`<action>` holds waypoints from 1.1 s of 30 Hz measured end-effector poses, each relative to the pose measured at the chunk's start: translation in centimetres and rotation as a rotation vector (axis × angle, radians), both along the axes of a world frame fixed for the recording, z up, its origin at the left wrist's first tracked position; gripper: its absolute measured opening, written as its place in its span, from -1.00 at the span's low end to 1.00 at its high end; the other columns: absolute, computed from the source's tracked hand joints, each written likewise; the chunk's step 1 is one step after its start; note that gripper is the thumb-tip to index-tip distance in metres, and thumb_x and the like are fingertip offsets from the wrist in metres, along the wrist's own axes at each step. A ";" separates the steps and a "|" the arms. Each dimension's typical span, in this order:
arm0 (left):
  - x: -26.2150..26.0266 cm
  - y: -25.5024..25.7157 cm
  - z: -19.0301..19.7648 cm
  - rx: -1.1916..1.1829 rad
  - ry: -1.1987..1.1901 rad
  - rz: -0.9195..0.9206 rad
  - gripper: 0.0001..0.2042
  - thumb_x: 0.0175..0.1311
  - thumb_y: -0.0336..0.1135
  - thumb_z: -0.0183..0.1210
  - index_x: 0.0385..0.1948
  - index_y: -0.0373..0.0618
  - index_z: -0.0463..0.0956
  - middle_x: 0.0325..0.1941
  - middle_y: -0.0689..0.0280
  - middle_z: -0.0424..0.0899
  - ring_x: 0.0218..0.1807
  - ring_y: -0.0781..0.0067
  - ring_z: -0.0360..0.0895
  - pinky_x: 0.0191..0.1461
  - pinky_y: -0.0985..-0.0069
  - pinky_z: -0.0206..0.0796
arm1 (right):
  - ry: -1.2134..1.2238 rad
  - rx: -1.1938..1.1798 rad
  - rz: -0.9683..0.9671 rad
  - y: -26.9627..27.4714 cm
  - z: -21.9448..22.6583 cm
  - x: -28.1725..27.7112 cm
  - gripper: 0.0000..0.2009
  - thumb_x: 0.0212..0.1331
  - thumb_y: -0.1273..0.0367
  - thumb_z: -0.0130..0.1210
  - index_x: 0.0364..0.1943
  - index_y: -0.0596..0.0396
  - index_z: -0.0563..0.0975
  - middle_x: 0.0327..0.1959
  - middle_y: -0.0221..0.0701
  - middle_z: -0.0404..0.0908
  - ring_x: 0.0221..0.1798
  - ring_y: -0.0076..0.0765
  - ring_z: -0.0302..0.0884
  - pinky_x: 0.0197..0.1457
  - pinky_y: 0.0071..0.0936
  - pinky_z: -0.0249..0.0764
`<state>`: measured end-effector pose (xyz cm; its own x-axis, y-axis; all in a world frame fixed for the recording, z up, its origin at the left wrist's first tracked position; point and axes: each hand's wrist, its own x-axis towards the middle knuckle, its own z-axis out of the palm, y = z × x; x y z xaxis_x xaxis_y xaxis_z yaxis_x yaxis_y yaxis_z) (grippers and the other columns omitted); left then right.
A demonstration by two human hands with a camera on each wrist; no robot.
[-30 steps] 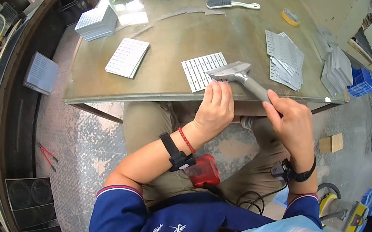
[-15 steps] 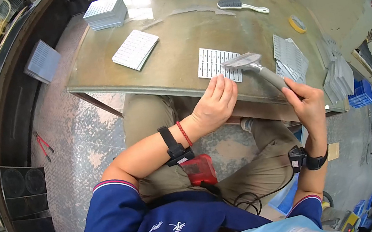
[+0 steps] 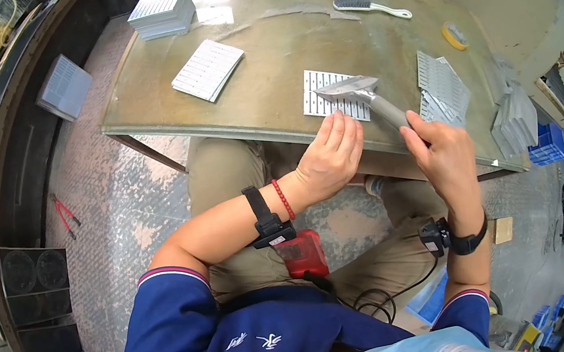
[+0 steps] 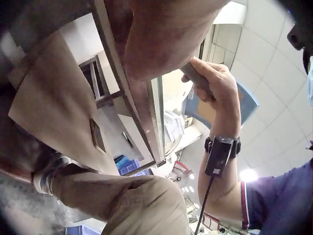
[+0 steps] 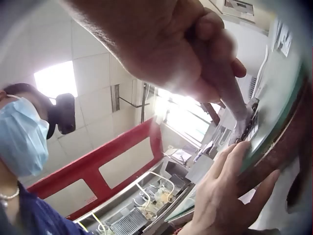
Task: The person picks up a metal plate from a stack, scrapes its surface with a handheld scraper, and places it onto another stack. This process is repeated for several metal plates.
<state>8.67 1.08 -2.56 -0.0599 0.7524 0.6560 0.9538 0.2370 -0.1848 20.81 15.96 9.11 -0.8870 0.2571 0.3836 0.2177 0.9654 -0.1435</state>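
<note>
A thin white sheet with rows of dark slots lies near the table's front edge. My left hand rests at its near edge, fingers extended together with the tips on the sheet. In my right hand I grip the grey handle of a scraper. Its metal head lies across the middle of the sheet, just beyond my left fingertips. The right wrist view shows the scraper slanting down from my curled fingers toward the left hand. In the left wrist view, the sheet is hidden.
Left on the table is a small stack of similar sheets; a taller stack stands behind. Loose sheets lie to the right. A brush and a yellow tape roll sit farther back.
The scraper head first shifted right over the sheet, then back left to its middle, and my right hand moved with it. My left hand stays at the sheet's near edge. The head view has shifted.
</note>
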 end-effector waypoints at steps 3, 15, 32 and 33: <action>0.1 0.2 -0.3 0.014 -0.010 0.009 -0.52 0.06 -0.24 0.10 -0.05 -0.50 0.47 -0.01 -0.14 0.52 0.10 -0.10 0.48 0.28 0.15 0.30 | 0.021 0.018 0.013 0.0 -0.7 -0.5 -0.79 0.14 0.28 0.22 -0.19 0.04 0.67 -0.62 -0.27 0.58 -0.55 -0.09 0.56 -0.48 -0.25 0.41; 0.2 0.5 -0.2 0.032 0.073 0.055 -0.55 0.06 -0.25 0.01 -0.10 -0.49 0.49 -0.04 -0.12 0.53 0.06 -0.10 0.50 0.26 0.15 0.29 | -0.040 0.102 0.000 -2.9 0.1 -0.7 -0.78 0.18 0.24 0.18 -0.19 0.04 0.62 -0.65 -0.28 0.55 -0.57 -0.12 0.57 -0.51 -0.24 0.45; -1.6 -0.6 -0.4 -0.036 -0.119 0.220 -0.28 -0.14 0.00 0.36 0.03 -0.37 0.43 0.07 -0.21 0.47 0.18 -0.18 0.41 0.34 0.06 0.17 | -0.068 0.091 0.014 -2.7 0.2 -1.8 -0.77 0.20 0.24 0.17 -0.18 0.06 0.61 -0.66 -0.21 0.55 -0.55 -0.05 0.58 -0.50 -0.18 0.44; -1.7 -0.5 -0.4 -0.036 -0.120 0.221 -0.28 -0.14 0.00 0.36 0.03 -0.37 0.43 0.07 -0.21 0.47 0.18 -0.18 0.41 0.34 0.06 0.17 | -0.069 0.092 0.015 -2.9 0.5 -1.6 -0.77 0.20 0.24 0.17 -0.18 0.06 0.61 -0.66 -0.21 0.55 -0.55 -0.05 0.58 -0.50 -0.18 0.44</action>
